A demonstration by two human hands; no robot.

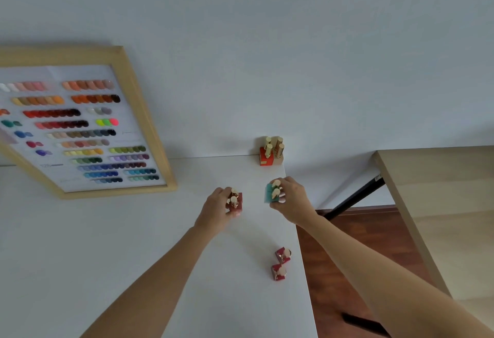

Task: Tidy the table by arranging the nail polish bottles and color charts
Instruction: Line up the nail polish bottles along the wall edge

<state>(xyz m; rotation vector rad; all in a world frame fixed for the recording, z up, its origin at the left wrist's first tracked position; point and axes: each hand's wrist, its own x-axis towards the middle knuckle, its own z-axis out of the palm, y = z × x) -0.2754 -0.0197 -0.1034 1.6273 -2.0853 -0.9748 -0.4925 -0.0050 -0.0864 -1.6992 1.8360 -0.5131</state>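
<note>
Over table (133, 257), both hands clasp bottles (235, 200).

Both bare arms stretch far forward; the left hand (217, 208) and right hand (290, 200) are curled closed, apparently gripping.

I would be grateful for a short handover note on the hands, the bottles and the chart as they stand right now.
Left hand: holds two dark red bottles.
Right hand: holds two teal bottles.
Done: a cluster of four bottles stands in the white table's far right corner by the wall.
Left: place the held pairs; two crimson bottles wait near the right edge.
The framed color chart leans at the back left.
</note>
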